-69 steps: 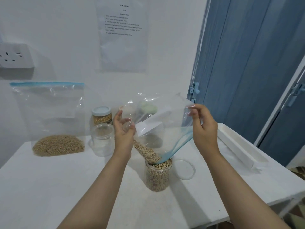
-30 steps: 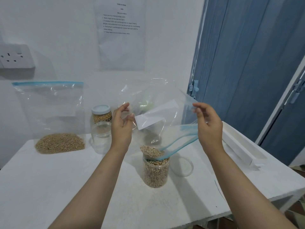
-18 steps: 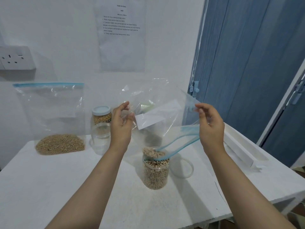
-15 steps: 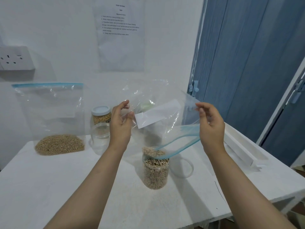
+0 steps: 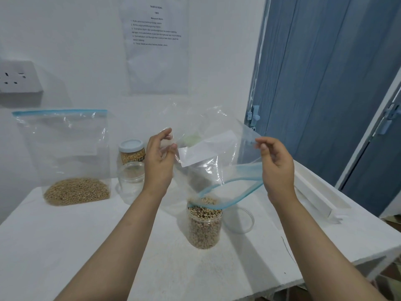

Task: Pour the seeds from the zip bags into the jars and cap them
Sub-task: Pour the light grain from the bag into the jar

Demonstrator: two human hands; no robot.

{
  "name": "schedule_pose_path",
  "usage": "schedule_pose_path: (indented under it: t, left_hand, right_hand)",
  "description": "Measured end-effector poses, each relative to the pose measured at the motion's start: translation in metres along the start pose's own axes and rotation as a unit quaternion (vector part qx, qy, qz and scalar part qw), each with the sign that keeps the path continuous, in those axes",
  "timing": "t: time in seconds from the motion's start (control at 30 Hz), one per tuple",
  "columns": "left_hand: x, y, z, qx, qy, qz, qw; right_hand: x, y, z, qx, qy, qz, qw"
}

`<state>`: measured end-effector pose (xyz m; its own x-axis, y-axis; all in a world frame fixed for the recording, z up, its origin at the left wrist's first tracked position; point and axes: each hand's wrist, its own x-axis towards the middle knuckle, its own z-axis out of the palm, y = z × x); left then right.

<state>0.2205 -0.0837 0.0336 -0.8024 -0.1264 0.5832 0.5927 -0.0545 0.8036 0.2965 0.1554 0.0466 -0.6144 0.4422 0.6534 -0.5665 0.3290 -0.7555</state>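
I hold the emptied zip bag [image 5: 208,161] upended between my two hands, and I judge the reason is plain: with the bottom corners up and the blue zip mouth [image 5: 230,192] down, the last seeds drop straight into the open jar [image 5: 204,227] below and between my wrists. My left hand [image 5: 159,161] pinches the bag's upper corner between thumb and curled fingers; my right hand [image 5: 276,168] pinches the opposite corner with thumb and forefinger, the other fingers loosely curled under. The zip lip sags in a soft loop from beneath my right palm down to the jar's rim, where it seems to touch; a small heap of pale, dark-eyed beans stands just proud of the rim. The bag is thin, clear, crinkled film with a white label patch, and I see no seeds left higher in it.

The jar is a clear, straight-walled plastic cylinder, full nearly to the top. Its clear round lid [image 5: 238,220] lies flat on the table just beneath my right wrist, beside the jar, likely parked there for capping. Beyond my left hand stand an empty clear jar [image 5: 131,181] and, behind it, a capped jar [image 5: 132,151] of yellowish grain with a pale blue lid. Further out to the left of that hand, a second zip bag [image 5: 65,153] leans upright against the wall, zip closed, tan seeds pooled at its bottom, waiting its turn. The table [image 5: 65,246] is matte white and slightly gritty.

This pour looks finished; capping comes next.
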Motion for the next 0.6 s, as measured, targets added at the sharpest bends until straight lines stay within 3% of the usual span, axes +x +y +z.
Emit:
schedule_pose_path:
  t: [0.6]
  left_hand:
    - [0.0004, 0.0054, 0.0054, 0.002, -0.016, 0.005, 1.0]
  right_hand:
    - [0.0005, 0.0013, -0.0041, -0.003, 0.021, -0.029, 0.999]
